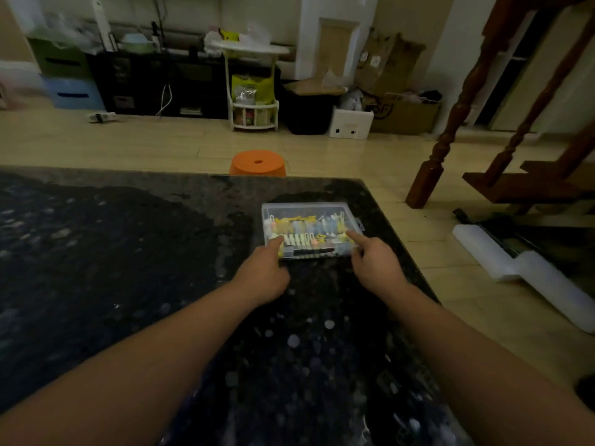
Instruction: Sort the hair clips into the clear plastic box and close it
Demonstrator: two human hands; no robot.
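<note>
Spreading across the left and centre of the view, a dark speckled stone tabletop [112,252], bare on that side, with a round orange plastic stool [258,162] showing just past its far edge. Reaching in from the lower left, the left hand [262,275], index finger straight and pressing on the near left corner of the lid, remaining fingers curled under and gripping nothing. Lying flat between the two hands, toward the right edge of the table, the shallow rectangular clear plastic box [310,231], long axis running left to right, lid seemingly down over its contents. Showing through the lid in rows, small pastel hair clips [309,228] in yellow, white, blue and pink, with a dark strip along the near edge too blurred to identify. Pressing on the near right corner, the right hand [375,265], index finger likewise extended, other fingers folded loosely, holding nothing. Sitting directly ahead of both hands and equally near to each, the box apparently being snapped closed along its front edge, so sorting looking finished and only the latch in doubt. Lying on the floor at far right, long white foam rolls [528,275] beside a dark wooden stair post [431,175].
</note>
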